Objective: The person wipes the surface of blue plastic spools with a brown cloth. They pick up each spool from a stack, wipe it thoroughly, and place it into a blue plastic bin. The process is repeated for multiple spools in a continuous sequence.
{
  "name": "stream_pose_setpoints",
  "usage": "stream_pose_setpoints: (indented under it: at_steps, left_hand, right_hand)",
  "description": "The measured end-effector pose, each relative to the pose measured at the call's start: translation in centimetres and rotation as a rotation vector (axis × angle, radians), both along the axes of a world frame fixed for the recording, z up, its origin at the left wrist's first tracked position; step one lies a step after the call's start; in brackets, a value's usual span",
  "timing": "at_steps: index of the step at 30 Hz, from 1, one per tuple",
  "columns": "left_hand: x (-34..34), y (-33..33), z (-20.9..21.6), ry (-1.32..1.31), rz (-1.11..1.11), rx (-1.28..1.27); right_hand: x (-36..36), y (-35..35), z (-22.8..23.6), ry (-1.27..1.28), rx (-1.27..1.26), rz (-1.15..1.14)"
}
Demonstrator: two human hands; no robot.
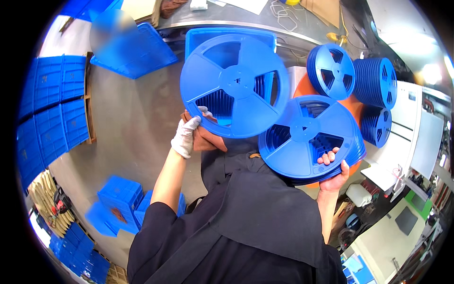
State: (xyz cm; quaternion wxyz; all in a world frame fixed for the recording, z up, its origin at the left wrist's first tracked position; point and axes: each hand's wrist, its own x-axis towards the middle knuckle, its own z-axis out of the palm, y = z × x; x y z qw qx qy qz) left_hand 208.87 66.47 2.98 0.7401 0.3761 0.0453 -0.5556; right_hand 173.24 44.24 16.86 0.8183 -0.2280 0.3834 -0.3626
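Note:
My left hand (184, 136), in a white glove, is closed on the lower left rim of a large blue plastic reel (201, 78). The reel is tilted up and faces me, with three cutouts around its hub. A brown cloth (208, 140) hangs beneath that hand at the rim; its hold on the cloth is partly hidden. To the right, a stack of similar blue reels (286, 144) leans near my body. My bare right hand (336, 174) grips the stack's lower right side, fingers curled through a cutout and the thumb by the rim.
Behind the raised reel is a blue crate (227, 32), partly hidden. More reels (376, 80) stand at the right beside an orange surface (349, 105). A metal table (227, 18) runs across the far side. Blue crates (73, 78) are stacked at left; others (120, 194) sit on the floor.

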Motion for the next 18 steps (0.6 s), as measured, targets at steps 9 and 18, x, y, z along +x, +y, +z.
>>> stream_pose_setpoints:
  at_steps: [9, 18]
  left_hand:
    - [1.1, -10.5, -13.3, -0.508, -0.163, 0.479]
    - [-0.5, -21.1, -16.6, -0.682, -0.339, 0.735]
  right_hand:
    - [-1.3, 0.7, -1.1, 0.082, -0.013, -0.099]
    - [-3.2, 2.0, -2.0, 0.124, 0.001, -0.245]
